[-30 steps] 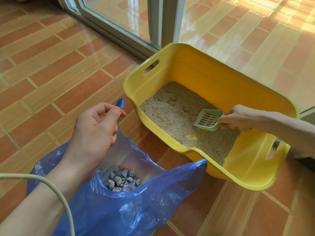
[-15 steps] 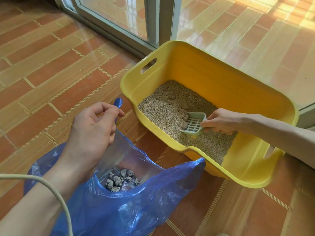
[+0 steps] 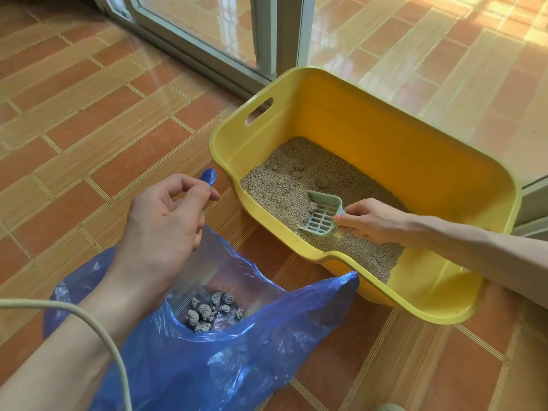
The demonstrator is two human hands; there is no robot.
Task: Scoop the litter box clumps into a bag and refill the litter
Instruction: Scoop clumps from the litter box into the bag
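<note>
Right hand (image 3: pixel 369 222): we see its fingers curled round the handle of the pale green slotted plastic scoop (image 3: pixel 322 214), grasping it.
Scoop: its front edge is dug into the beige granular litter (image 3: pixel 278 185), tilted, with the slotted floor facing us.
Left hand (image 3: pixel 166 218): thumb and forefinger pinch one handle loop of the translucent blue plastic bag (image 3: pixel 225 357), lifting that side so the mouth stands open.
Bag: it lies crumpled on the floor just beside the near wall of the box; we see a small heap of grey clumps (image 3: pixel 212 310) at its bottom.
Litter box: the yellow plastic tub with cut-out handles (image 3: pixel 394 137) sits on the floor, litter covering its base; a few darker clumps (image 3: pixel 321 182) lie on the surface beyond the scoop.
Floor: orange and tan brick-patterned tiles (image 3: pixel 89 120) run under everything.
Door: a grey metal sliding-door frame (image 3: pixel 267 34) stands behind the tub.
Cord: a cream cable (image 3: pixel 98 327) crosses over our left forearm.
</note>
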